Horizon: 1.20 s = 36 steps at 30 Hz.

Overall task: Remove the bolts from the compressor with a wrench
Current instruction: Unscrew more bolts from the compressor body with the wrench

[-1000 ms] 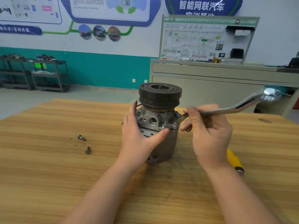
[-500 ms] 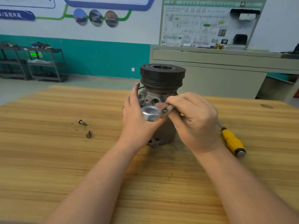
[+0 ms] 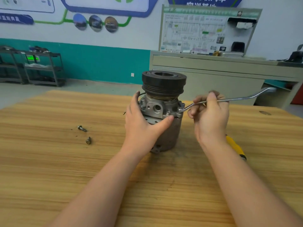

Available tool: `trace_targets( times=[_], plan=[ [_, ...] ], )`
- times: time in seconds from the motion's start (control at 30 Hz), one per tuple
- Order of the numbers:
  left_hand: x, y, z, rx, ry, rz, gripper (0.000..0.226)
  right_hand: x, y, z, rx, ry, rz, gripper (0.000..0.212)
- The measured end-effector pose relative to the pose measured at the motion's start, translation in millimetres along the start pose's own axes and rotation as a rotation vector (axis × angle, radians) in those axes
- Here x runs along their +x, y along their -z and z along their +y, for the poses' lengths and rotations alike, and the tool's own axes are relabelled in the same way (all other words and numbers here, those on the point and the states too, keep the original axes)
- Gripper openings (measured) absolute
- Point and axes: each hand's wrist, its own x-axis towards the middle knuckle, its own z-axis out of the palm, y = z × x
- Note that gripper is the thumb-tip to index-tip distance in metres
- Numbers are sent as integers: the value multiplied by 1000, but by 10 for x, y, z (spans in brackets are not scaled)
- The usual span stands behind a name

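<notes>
A: Starting big, the wooden table filled the shot, and the compressor stood upright near its middle, black pulley on top!

B: Right, and the left hand was wrapped against the near-left side of that body, fingers spread up the casting, thumb stretched flat across the front. It braced, nothing pinched.

A: And the right hand?

B: Curled round the wrench, fingers closed on the shaft just right of the compressor. The ring end sat on a bolt at the upper right flange; the far end angled up and away to the right.

A: A yellow screwdriver lay on the table beyond the right wrist, partly hidden.

B: Smallest last: two loose bolts lay left of the compressor, well apart from it, one nearer than the other.
</notes>
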Motion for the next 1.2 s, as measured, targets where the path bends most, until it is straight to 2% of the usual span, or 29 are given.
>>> trace_targets(
  times=[0.1, 0.17, 0.23, 0.33, 0.43, 0.5, 0.63, 0.77, 0.87, 0.93, 1.03, 1.13, 1.2],
  plan=[
    [6, 32, 33, 26, 30, -43, 110, 168, 63, -29, 205, -384, 14, 21],
    [56, 92, 59, 84, 79, -136, 124, 203, 97, -23, 267, -450, 9, 25],
    [142, 170, 84, 172, 134, -236, 137, 201, 98, -17, 270, -412, -12, 27],
    [292, 263, 153, 358, 165, -389, 136, 157, 58, -8, 151, -241, -74, 24],
    [400, 315, 208, 469, 172, -480, 134, 69, 62, -13, -72, 85, -116, 18],
    [396, 288, 187, 474, 165, -472, 132, -16, 93, -22, -282, 338, -156, 11],
    [306, 184, 9, 296, 100, -306, 134, -166, 115, -12, -632, 774, -318, 5],
    [269, 139, -86, 232, 11, -278, 126, -288, 58, 18, -853, 935, -484, 7],
    [235, 157, -69, 194, -14, -235, 125, -367, -4, 36, -925, 994, -420, 10],
    [217, 176, -58, 175, -31, -244, 127, -370, -10, 64, -806, 919, -278, 14],
    [195, 192, -17, 147, -21, -215, 122, -273, -8, 55, -372, 583, -129, 11],
    [165, 185, 21, 141, -14, -194, 120, -86, 45, 28, -116, 268, -46, 15],
    [169, 183, 10, 135, -10, -196, 120, 39, 62, 11, 8, -15, -7, 19]
  ],
)
